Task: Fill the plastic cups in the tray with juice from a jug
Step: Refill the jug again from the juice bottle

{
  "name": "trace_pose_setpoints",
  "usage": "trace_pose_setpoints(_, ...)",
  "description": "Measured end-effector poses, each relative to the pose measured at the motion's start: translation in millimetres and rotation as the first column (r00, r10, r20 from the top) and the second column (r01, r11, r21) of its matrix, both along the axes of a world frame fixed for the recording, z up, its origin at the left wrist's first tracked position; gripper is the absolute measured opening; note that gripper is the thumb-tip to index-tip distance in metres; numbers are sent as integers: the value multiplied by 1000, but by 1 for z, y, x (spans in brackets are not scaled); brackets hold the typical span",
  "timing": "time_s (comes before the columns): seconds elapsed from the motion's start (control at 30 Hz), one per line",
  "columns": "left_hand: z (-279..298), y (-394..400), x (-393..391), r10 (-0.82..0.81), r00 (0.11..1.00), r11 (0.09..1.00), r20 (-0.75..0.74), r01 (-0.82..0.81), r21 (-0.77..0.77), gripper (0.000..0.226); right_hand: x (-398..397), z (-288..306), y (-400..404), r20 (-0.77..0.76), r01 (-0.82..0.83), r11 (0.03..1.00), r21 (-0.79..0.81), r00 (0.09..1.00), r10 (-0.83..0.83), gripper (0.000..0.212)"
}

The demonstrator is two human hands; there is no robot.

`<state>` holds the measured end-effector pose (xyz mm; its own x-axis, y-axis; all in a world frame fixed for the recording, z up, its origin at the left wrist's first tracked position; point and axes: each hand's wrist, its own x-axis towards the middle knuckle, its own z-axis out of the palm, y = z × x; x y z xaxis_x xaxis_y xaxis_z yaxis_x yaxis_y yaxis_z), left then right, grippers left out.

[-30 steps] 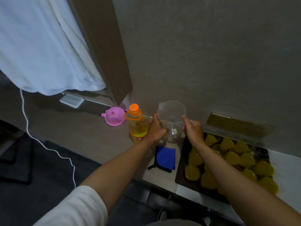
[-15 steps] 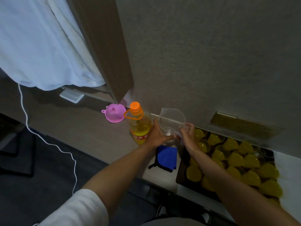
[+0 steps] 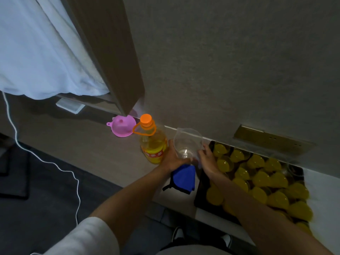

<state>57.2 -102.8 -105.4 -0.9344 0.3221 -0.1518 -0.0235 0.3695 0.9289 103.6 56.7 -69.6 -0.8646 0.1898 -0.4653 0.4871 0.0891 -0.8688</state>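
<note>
A: Near edge first. Dark tray (image 3: 199, 199) sits on the counter (image 3: 110, 162) at right, packed with plastic cups (image 3: 257, 194) full of yellow juice. One or two cups at the far right corner look clear; too blurred to be sure.

B: Jug?

A: Clear plastic jug (image 3: 186, 144), looks empty, upright, just off the tray's far-left corner, between the tray and the juice bottle (image 3: 153, 144). Can't tell if its base is on the counter.

B: Hands?

A: Left hand (image 3: 173, 159) has its grip wrapped round the jug's lower left side, fingers curled under it. Right hand (image 3: 207, 159) comes in over the tray's left edge, fingers curled at the jug's right side by the handle; contact looks likely, handle itself is hidden. Both forearms reach forward from the bottom of the view.

B: Clearance?

A: Tight. Blue cloth (image 3: 184, 178) lies under the wrists, beside the tray. Bottle, orange cap on, touches or nearly touches the left hand. Pink funnel (image 3: 122, 127) further back left, wall right behind the jug. Open counter runs left of the bottle.
</note>
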Motion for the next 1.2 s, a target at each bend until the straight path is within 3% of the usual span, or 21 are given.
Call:
trace_pose_setpoints(0.1, -4, 2, 3, 66, 996, 997, 68, -62, -53, 107, 1, -2, 1, 6, -15, 1000, 12, 1000, 15, 44)
trace_pose_setpoints(0.57, -8, 10, -7, 103, 991, 993, 84, -97, -71, 108, -13, -10, 9, -13, -69, 998, 5, 998, 69, 44)
trace_pose_setpoints(0.8, 2, 13, -2, 94, 996, 995, 0, -94, 9, 124, -13, -13, 7, -75, 26, 1000, -4, 997, -26, 90)
trace_pose_setpoints(0.93, 11, 13, 2, 111, 992, 994, -56, -112, -6, 140, -10, 8, 2, -103, 38, 982, 186, 995, -19, 99)
trace_pose_setpoints(1.2, 42, 12, 2, 87, 976, 983, -201, -116, -140, 108, -9, 22, -10, -194, 26, 900, 436, 979, 66, 83)
